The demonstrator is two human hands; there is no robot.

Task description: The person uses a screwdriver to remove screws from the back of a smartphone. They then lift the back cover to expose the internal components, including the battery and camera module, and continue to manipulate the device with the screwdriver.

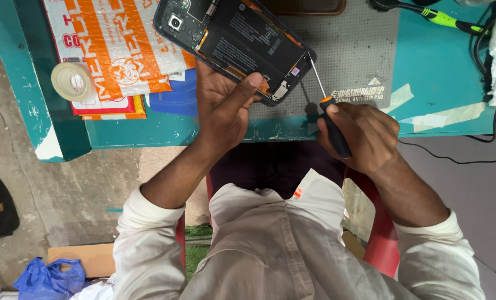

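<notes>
The phone (238, 39), back cover off with its dark battery and circuit parts showing, sits tilted above the near edge of the desk (436, 61). From my seat I see the left hand (221, 108) gripping it from underneath, thumb pressed on the lower end of the open back. The right hand (361, 133) is closed around the black handle of a small screwdriver (328, 114) with an orange collar. Its thin metal shaft angles up and to the left, and the tip meets the lower right corner of the phone. I cannot tell whether it sits in a screw.

Under the phone lies a grey perforated anti-slip mat (353, 50) on the teal desk. To the left are orange-and-white padded mailers (114, 50), with a roll of clear tape (72, 81) just beside them near the desk's corner. A green-handled tool (442, 18) lies at the far right, near black cables. Strips of tape stick to the desk's right part.
</notes>
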